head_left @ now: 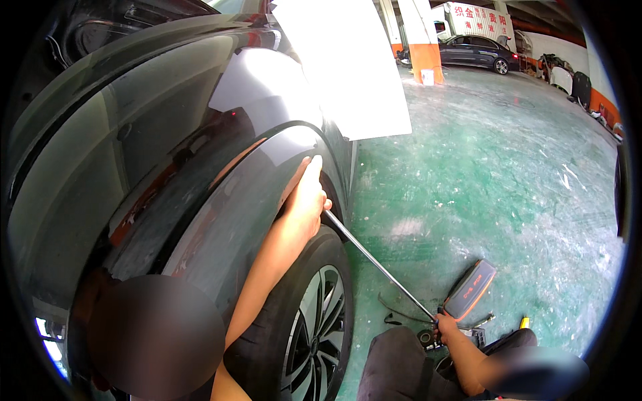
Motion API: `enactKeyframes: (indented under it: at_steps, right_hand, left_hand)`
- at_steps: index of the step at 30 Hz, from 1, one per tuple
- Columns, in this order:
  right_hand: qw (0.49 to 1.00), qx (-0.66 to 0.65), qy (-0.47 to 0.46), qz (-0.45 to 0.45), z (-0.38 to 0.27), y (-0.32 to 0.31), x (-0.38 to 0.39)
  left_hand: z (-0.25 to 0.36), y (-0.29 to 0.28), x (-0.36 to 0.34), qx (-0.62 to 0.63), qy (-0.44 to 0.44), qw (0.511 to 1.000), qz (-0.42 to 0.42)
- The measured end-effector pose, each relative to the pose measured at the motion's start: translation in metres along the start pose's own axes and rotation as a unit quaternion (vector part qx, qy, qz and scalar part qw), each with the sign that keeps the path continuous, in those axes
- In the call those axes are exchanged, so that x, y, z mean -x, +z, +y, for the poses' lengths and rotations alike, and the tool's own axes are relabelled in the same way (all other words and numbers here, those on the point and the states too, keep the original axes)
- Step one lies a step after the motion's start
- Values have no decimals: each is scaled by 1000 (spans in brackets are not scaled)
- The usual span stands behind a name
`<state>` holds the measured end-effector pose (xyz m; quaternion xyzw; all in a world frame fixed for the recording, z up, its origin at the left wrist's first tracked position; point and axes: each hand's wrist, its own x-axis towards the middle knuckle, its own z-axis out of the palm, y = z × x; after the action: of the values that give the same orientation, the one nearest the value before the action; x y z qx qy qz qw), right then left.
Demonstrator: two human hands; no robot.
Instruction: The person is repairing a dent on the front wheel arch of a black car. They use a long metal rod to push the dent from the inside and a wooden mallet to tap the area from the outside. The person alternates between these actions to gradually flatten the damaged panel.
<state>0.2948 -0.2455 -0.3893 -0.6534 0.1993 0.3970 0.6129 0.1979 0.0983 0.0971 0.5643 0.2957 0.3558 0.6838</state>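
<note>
A long metal rod (378,264) slants from the floor side up to the wheel arch of a glossy black car fender (221,194). My right hand (447,327) is closed around its lower, dark-handled end, beside my knees. At the arch edge, my left hand (309,197) has one finger stretched along the fender lip, while its other fingers curl around the rod's upper part. Beyond that hand, the rod's far end is hidden. Below my left forearm sits the tire (267,334) with its silver-and-black wheel rim (317,321).
A bright white board (354,73) stands over the fender and reflects in its paint. On the worn green floor (468,187) lie a grey case with orange edging (470,291), a dark strap (401,311) and a yellow item (525,323). Farther back are an orange-and-white pillar (424,53) and a dark car (478,53).
</note>
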Motion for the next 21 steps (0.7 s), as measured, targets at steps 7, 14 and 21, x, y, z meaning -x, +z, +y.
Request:
enactKeyframes:
  at_steps: [7, 14, 21]
  right_hand:
    - [999, -25, -7, 21, 8, -26, -3]
    - [1000, -10, 10, -11, 13, 8, -5]
    - [998, -33, 29, -39, 33, 35, -24]
  left_hand:
    - [-12, 15, -6, 12, -24, 999, -29]
    - [0, 5, 0, -7, -11, 1000, 8]
    - [-7, 10, -6, -63, 1, 998, 10]
